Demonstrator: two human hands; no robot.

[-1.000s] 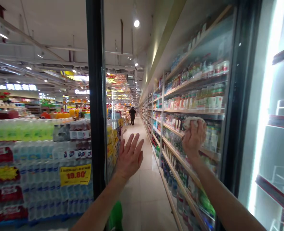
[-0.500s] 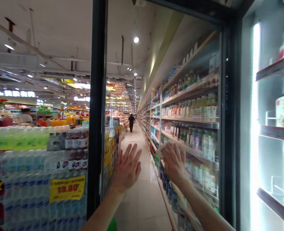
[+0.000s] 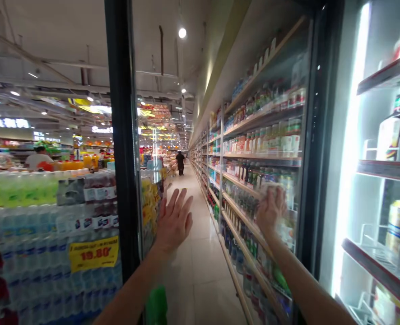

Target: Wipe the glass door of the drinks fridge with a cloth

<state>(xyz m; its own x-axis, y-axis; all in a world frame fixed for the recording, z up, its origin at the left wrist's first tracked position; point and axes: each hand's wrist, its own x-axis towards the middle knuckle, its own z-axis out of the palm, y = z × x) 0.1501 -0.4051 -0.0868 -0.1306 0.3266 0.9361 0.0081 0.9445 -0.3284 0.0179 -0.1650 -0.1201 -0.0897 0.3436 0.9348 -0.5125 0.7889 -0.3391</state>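
Note:
A glass cooler door with a black frame [image 3: 120, 135] stands open in front of me, the aisle showing through its pane. My left hand [image 3: 174, 221] lies flat against the glass left of centre, fingers stretched out and holding nothing. Farther right, my right hand [image 3: 269, 212] presses a pale cloth [image 3: 271, 187] to the pane. Motion blurs that hand, and the cloth shows mainly above its fingertips.
Lit cooler shelves [image 3: 386, 169] with bottles and cans are close on my right. Packed drinks with a yellow price sign [image 3: 94, 254] are stacked at left. A green object [image 3: 156, 307] shows low by the frame. A person in dark clothes [image 3: 180, 162] is far down the aisle.
My right hand has moved right across the glass with the cloth. My left hand stays flat on the pane. The view has shifted slightly.

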